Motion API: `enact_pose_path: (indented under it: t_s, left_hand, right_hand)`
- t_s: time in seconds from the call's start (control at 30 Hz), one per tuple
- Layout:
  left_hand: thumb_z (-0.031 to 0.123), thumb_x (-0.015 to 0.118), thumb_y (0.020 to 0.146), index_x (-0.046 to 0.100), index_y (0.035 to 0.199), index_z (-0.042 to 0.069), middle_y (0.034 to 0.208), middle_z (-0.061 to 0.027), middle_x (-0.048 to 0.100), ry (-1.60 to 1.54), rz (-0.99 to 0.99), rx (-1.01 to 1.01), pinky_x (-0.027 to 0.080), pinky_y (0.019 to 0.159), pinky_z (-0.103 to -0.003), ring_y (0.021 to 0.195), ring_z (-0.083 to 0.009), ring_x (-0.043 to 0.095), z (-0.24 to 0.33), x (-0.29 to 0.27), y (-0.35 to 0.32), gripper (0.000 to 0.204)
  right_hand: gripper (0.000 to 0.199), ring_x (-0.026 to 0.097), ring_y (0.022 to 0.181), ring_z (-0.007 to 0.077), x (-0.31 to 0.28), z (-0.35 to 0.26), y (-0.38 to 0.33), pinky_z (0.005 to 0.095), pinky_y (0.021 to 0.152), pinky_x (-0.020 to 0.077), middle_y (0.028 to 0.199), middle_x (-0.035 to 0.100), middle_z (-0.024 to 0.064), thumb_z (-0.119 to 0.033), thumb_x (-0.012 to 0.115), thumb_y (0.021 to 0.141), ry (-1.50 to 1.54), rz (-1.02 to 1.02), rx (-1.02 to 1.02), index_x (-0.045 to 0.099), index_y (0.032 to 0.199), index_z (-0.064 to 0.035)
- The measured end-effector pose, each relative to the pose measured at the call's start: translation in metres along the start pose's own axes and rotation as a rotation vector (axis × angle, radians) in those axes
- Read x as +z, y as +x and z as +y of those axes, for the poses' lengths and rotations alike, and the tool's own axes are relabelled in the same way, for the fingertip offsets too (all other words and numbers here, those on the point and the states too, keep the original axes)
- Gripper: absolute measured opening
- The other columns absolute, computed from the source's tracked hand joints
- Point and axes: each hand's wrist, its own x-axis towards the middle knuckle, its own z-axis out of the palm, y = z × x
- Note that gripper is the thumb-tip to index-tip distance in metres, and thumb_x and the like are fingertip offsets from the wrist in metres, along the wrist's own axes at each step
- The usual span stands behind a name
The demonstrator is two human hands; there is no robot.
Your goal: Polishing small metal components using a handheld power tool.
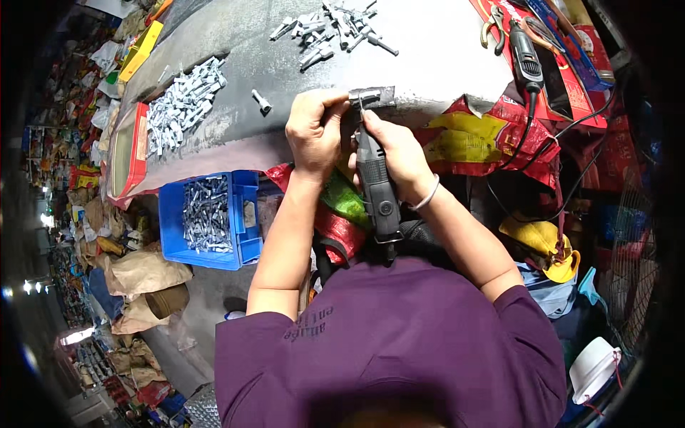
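My left hand [315, 128] pinches a small grey metal part [371, 97] at the near edge of the dusty grey worktable [428, 50]. My right hand [396, 153] is wrapped around a black hand-held rotary grinder [377, 187], its tip pointing up against that metal part. The grinder's body runs down toward my chest. One loose metal piece [261, 101] lies just left of my left hand.
Heaps of grey metal pieces lie at the table's left [184, 103] and far middle [332, 30]. A blue bin [242, 246] below the table holds more. A second black power tool [526, 63] with cord and pliers [492, 27] sit at the right. A yellow hard hat [542, 246] lies lower right.
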Motion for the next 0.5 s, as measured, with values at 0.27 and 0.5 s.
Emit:
enact_pose_path:
  t_s: [0.27,0.5]
  left_hand:
    - [-0.009,0.069,0.082,0.073,0.097,0.004,0.097,-0.0067,0.070,0.025,0.010,0.017,0.051,0.079,-0.028,0.084,-0.0186,0.063,-0.002,0.003,-0.002,0.020]
    - [-0.004,0.070,0.081,0.072,0.095,0.004,0.092,-0.0057,0.071,0.018,0.020,0.049,0.051,0.078,-0.033,0.082,-0.0220,0.062,0.001,0.003,0.003,0.016]
  right_hand:
    - [0.044,0.060,0.046,0.0205,0.001,0.001,0.007,0.0298,0.044,0.0474,0.066,0.067,0.0119,-0.043,0.052,0.105,0.022,0.005,0.008,0.062,0.093,-0.0019]
    - [0.043,0.060,0.046,0.0202,-0.017,-0.008,0.000,0.0288,0.044,0.0478,0.066,0.067,0.0114,-0.043,0.053,0.105,-0.011,0.073,-0.004,0.063,0.093,-0.0026]
